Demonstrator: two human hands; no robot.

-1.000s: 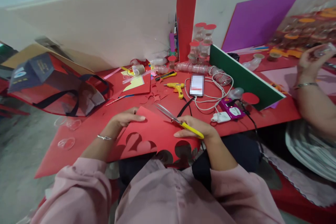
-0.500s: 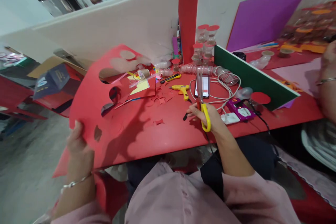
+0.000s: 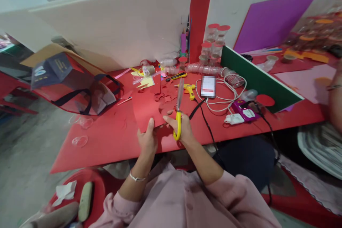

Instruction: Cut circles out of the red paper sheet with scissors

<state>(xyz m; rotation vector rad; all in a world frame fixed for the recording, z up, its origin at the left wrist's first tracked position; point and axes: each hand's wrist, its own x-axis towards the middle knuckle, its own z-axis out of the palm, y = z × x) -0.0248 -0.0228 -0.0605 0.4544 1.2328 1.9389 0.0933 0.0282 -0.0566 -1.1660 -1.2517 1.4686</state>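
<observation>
My left hand point(image 3: 148, 141) is closed on the lower edge of a red sheet point(image 3: 146, 114), thumb on top, at the middle of the table's front side. The sheet's curved right edge lies close to my right hand point(image 3: 185, 130). In that hand is a pair of scissors point(image 3: 179, 122) with yellow handles, its blades pointing away from me and looking closed. My right fingertips are beside the sheet; whether they touch it I cannot tell. Red paper scraps point(image 3: 166, 96) lie just beyond the sheet.
A yellow glue gun point(image 3: 190, 91), a cutter knife point(image 3: 176, 76), a phone point(image 3: 208, 86) and a white cable are behind my hands. Clear plastic bottles point(image 3: 204, 70) line the back. A purple power strip point(image 3: 245, 111) sits right, a red bag point(image 3: 80, 89) left. Another person's arm point(image 3: 335, 96) shows at the right edge.
My left hand has come from the far left to the middle. The large red sheet with round holes no longer covers the left side, uncovering the bag. The scissors have moved left in my right hand.
</observation>
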